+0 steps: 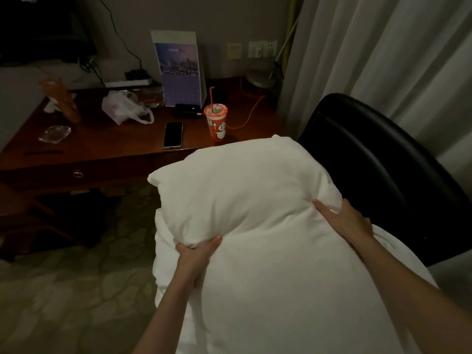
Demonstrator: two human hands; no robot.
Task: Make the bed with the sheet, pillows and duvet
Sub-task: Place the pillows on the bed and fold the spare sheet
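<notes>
A plump white pillow [237, 185] lies on top of more white bedding [281, 290] piled on a black chair [378, 159]. My left hand [196, 254] grips the pillow's near left corner, fingers tucked under it and thumb on top. My right hand [344, 221] holds the pillow's near right edge, thumb on top and fingers wrapped over the side. I cannot tell whether the lower pile is another pillow or the duvet. No bed is in view.
A dark wooden desk [107, 149] stands just behind the chair, carrying a red drink cup with a straw [215, 123], a phone [173, 135], a plastic bag [122, 108], a glass ashtray [55, 134] and a calendar [180, 72]. Curtains [383, 52] hang on the right. Patterned carpet [63, 290] lies to the left.
</notes>
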